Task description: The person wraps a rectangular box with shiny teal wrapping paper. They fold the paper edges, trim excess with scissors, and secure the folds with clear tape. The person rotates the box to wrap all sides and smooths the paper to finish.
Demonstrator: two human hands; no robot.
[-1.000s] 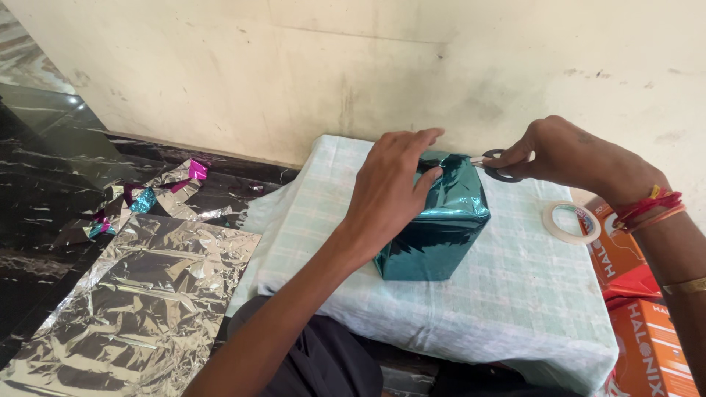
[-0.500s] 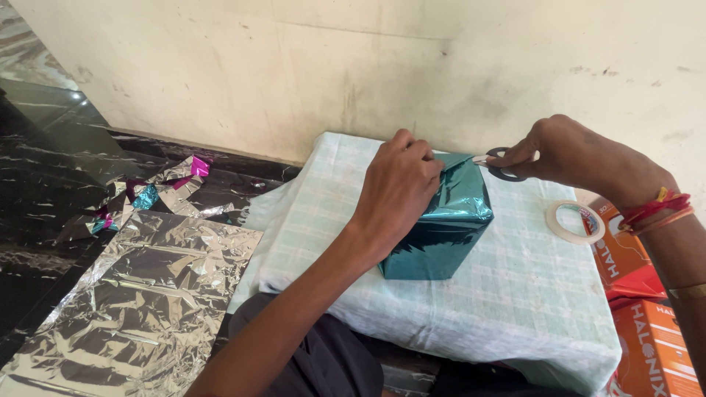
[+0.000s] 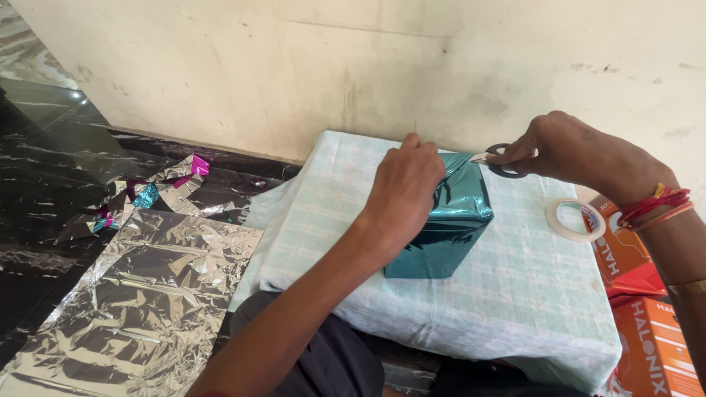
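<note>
A box wrapped in shiny teal foil (image 3: 448, 228) stands on a low table under a pale checked cloth (image 3: 515, 294). My left hand (image 3: 401, 195) rests on the box's top left side and pinches the foil at its upper edge. My right hand (image 3: 570, 151) holds black-handled scissors (image 3: 498, 160), their blades reaching the foil flap at the box's top far corner. Red threads and a bangle circle my right wrist.
A roll of clear tape (image 3: 575, 220) lies on the cloth to the right. Orange cartons (image 3: 647, 323) stand beside the table's right edge. A crumpled silver foil sheet (image 3: 140, 301) and coloured foil scraps (image 3: 147, 195) lie on the dark marble floor at left. A wall is close behind.
My left hand has curled from flat fingers on the box's top into a pinch on the foil's upper edge. The scissors have stayed at the top corner.
</note>
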